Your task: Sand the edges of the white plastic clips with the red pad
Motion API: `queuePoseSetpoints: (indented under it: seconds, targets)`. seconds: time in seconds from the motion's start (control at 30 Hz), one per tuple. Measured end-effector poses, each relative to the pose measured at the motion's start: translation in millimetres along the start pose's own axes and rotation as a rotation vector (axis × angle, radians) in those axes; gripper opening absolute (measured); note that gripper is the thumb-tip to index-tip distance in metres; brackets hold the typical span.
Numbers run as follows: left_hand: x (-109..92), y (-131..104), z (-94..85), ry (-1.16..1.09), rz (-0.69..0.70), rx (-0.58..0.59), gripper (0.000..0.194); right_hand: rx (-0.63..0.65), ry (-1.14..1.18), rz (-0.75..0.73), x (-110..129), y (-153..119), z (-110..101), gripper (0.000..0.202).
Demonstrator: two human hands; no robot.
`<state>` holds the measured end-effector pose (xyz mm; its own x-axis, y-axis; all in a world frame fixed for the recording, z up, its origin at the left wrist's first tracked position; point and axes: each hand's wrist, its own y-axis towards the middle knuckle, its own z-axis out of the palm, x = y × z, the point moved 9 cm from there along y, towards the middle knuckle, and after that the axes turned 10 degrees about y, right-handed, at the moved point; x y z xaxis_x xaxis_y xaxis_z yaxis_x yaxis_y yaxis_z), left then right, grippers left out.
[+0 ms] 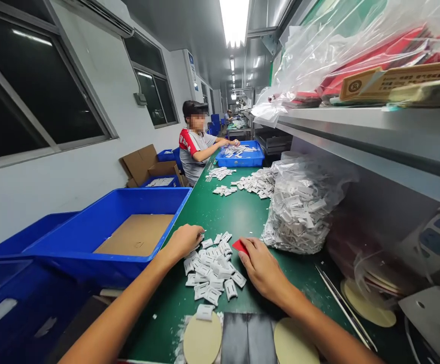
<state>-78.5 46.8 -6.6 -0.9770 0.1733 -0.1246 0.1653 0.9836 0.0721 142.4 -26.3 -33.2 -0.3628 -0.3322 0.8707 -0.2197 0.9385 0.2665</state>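
Observation:
My right hand (261,265) grips a small flat red piece (239,246), which pokes out past the thumb and fingers; most of it is hidden. It is just right of a loose pile of small white plastic parts (214,270) on the green tabletop (238,217). Across the pile, at its far left side, my left hand (185,240) has its fingers curled together; whatever is in them is hidden. One white part (205,312) lies on the upper edge of a round tan disc (202,338) close to me.
Left of the table is a blue bin (106,202) with cardboard inside. A clear bag of white parts (299,212) stands on the right, below a shelf (375,126). Tweezers (345,306) lie near it. Farther along, a co-worker (195,146) handles parts at a blue tray (243,159).

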Motion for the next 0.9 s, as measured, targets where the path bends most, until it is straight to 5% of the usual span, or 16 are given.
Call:
queuePoseSetpoints:
  seconds: [0.23,0.37,0.43,0.57,0.6,0.73,0.9]
  targets:
    - [-10.8,10.8,6.7,-0.364,-0.013,-0.154,0.021,0.080,0.307,0.078,-0.8,11.0,2.7,0.044]
    - [-44.0,-20.2,2.6,-0.630,0.038,-0.296,0.011,-0.145,0.364,0.076,-0.4,3.4,-16.3,0.053]
    - [-58.0,-39.7,5.2,-0.724,0.054,-0.313,0.023,-0.212,0.262,-0.080,13.6,-6.4,-21.9,0.054]
    - [-66.6,-68.2,3.1,-0.864,0.086,-0.379,0.029,0.057,-0.134,-0.483,50.8,-22.0,8.5,0.056]
    - [-64.1,-71.7,1.1,-0.887,0.079,-0.407,0.028,0.073,-0.167,-0.453,47.8,-18.8,9.6,0.055]
    - [-55.3,-73.3,-3.1,-0.868,0.030,-0.421,0.030,-0.201,-0.028,-0.116,18.0,0.8,-23.8,0.048]
    - [-67.1,-70.4,0.5,-0.945,0.080,-0.288,0.009,-0.144,0.598,0.215,-8.1,2.8,-10.2,0.062]
